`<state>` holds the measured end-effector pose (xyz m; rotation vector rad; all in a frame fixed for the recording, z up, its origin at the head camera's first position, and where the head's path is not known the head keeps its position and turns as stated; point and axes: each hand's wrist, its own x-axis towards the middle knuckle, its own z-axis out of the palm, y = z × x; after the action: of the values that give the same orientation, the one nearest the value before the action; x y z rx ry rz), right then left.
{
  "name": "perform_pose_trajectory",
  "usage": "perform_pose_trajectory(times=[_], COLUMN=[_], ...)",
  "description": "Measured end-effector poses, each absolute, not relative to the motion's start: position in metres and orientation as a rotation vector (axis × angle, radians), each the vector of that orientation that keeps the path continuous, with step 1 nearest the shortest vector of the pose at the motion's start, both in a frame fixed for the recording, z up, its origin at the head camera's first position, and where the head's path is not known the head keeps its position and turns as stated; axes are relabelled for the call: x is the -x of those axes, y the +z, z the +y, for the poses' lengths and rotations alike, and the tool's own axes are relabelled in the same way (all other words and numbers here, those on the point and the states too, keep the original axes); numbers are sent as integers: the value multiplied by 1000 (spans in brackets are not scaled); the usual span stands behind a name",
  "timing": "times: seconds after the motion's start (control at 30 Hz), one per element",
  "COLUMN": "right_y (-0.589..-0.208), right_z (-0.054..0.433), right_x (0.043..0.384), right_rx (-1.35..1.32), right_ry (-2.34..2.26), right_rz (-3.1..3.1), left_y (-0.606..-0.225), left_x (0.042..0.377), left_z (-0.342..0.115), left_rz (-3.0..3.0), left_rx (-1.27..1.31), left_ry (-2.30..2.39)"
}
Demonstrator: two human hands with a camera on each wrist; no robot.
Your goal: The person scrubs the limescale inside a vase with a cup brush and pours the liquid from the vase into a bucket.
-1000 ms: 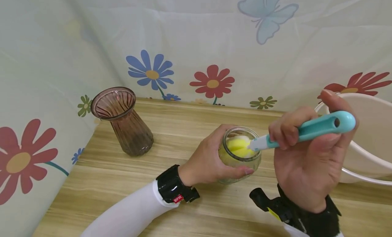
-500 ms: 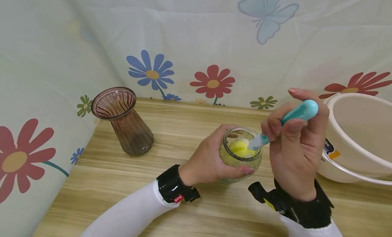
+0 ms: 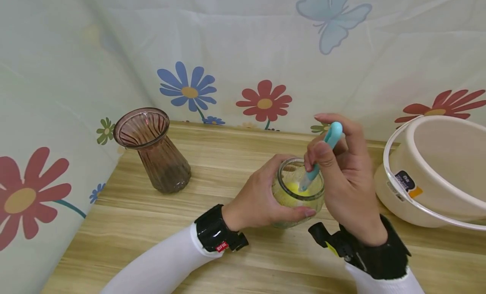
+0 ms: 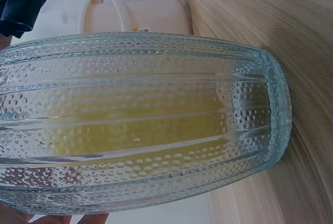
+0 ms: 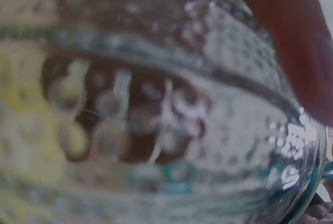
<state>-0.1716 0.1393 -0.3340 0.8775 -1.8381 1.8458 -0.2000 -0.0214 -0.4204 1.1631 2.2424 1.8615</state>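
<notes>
My left hand [image 3: 258, 197] grips a clear glass jar [image 3: 285, 200] with a dimpled wall, its mouth facing up. In the left wrist view the jar's wall [image 4: 135, 125] fills most of the picture, with blurred yellow behind it. My right hand [image 3: 349, 176] pinches the turquoise handle of a sponge bottle brush [image 3: 334, 136] at the jar's mouth. The brush's yellow sponge head [image 3: 292, 187] is down inside the jar, partly hidden by rim and glass. A blurred close-up of the jar [image 5: 130, 115] and a finger [image 5: 291, 37] fill the right wrist view.
A brown ribbed glass vase [image 3: 161, 161] with a flared mouth stands at the left of the wooden table [image 3: 212, 264]. At the right is a cream bucket [image 3: 433, 197] with a pale handle. A flower-printed curtain [image 3: 235, 41] runs behind and along the left.
My right hand has moved left toward the jar, tipping the brush handle more upright and pushing the sponge deeper. The left hand and jar have stayed almost still. More of the bucket shows.
</notes>
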Motion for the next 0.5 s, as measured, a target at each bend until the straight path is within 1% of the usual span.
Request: perform_pose_trajectory(times=[0.23,0.5], right_y=[-337,-336], right_z=[143,142], right_x=[172,173], right_rx=[-846,-857], right_ry=[1740,1726], right_rz=[-2075,-2084], left_y=[-420,-420], left_x=[200,200], left_z=[-20,-21], left_rz=[2254,2284], left_rx=[-1195,-1189], left_ry=[1860,1849])
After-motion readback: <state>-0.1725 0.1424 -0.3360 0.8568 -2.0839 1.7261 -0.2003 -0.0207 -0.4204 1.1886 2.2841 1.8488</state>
